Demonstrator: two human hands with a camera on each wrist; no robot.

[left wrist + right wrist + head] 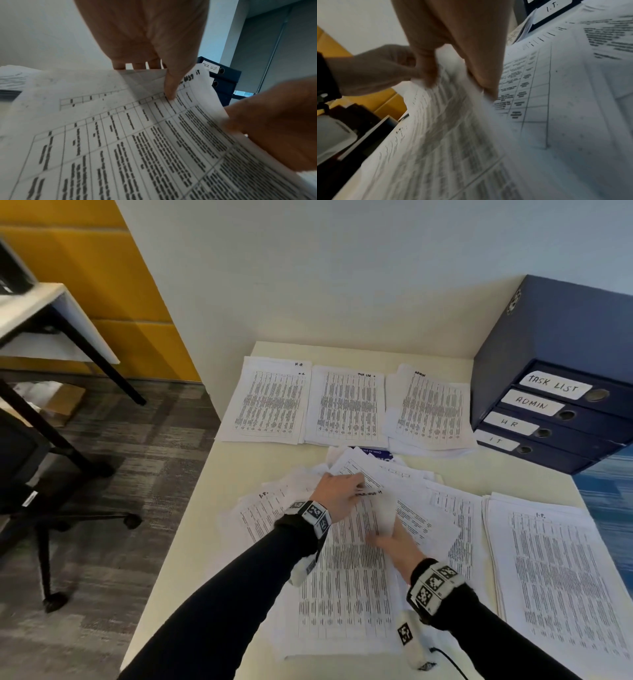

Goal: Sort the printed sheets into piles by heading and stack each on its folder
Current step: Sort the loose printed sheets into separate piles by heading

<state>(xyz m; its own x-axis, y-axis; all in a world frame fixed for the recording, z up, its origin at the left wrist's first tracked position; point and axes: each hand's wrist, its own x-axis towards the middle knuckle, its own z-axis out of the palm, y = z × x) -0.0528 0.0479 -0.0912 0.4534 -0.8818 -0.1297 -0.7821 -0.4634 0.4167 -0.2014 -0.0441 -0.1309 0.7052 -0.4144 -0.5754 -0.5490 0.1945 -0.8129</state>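
Observation:
An unsorted heap of printed table sheets (431,508) covers the middle of the cream table (212,508). My left hand (356,486) pinches the upper edge of the top sheet (349,570), thumb (169,86) on the print and fingers behind the paper. My right hand (380,537) pinches that sheet's right edge, which curls upward. Its handwritten heading is too blurred to read. At the back lie three piles headed HR (270,402), Task List (347,407) and Admin (430,409). An IT pile (555,577) lies at the right.
Dark blue folders (548,405) labelled TASK LIST, ADMIN, HR and IT are stacked at the back right. A blue printed cover (376,455) peeks from under the heap. The table's left edge drops to carpet, where an office chair (20,474) stands. A black cable (448,659) lies near the front edge.

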